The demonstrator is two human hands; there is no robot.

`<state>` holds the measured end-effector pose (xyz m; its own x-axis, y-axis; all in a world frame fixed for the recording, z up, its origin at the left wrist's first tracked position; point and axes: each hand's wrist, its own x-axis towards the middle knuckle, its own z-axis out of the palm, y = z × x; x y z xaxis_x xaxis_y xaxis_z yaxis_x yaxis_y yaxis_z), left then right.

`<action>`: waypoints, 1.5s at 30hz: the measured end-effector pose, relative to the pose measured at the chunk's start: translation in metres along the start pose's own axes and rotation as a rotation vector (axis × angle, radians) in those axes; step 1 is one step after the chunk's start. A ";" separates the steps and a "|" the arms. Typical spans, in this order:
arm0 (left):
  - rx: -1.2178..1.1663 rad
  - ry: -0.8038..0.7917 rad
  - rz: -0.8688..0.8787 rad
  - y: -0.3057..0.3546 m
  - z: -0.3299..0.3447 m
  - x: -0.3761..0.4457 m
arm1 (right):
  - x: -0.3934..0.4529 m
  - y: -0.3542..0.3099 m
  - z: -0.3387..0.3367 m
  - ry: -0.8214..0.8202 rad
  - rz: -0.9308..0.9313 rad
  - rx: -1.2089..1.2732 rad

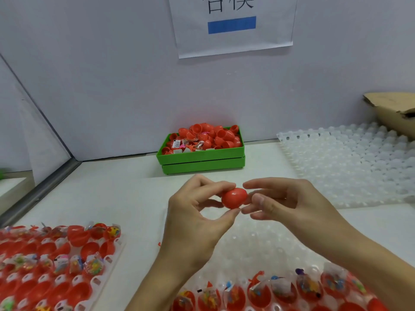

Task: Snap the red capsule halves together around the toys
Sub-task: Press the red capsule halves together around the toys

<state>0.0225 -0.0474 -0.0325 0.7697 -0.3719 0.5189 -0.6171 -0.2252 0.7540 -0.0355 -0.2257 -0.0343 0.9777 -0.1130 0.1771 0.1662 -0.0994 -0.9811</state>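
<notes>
A red capsule (234, 197), its halves joined into one egg shape, is held above the middle of the table. My left hand (197, 212) pinches it between thumb and fingers from the left. My right hand (285, 200) meets it from the right, fingertips touching its end. A white tray (98, 277) at the lower left holds red capsule halves, some with bagged toys in them. A second tray (265, 248) in front of me carries more red halves with toys along its near edge.
A green bin (202, 157) heaped with red halves and bagged toys stands against the back wall. Stacked bare white trays (350, 162) lie at the right, a cardboard box (395, 113) behind them. A paper sign (233, 25) hangs on the wall.
</notes>
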 end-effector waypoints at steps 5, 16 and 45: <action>0.259 -0.030 0.245 -0.002 0.002 0.000 | 0.001 0.001 0.005 -0.029 0.028 0.012; -0.182 -0.115 -0.024 0.002 0.000 0.000 | -0.001 -0.002 0.004 0.055 -0.105 -0.020; -0.846 -0.143 -0.383 -0.006 -0.005 0.007 | -0.007 -0.047 0.026 0.136 -0.225 -0.397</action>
<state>0.0320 -0.0438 -0.0312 0.8338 -0.5277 0.1623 0.0416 0.3532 0.9346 -0.0464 -0.1947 0.0084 0.8932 -0.1710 0.4159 0.2835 -0.5038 -0.8160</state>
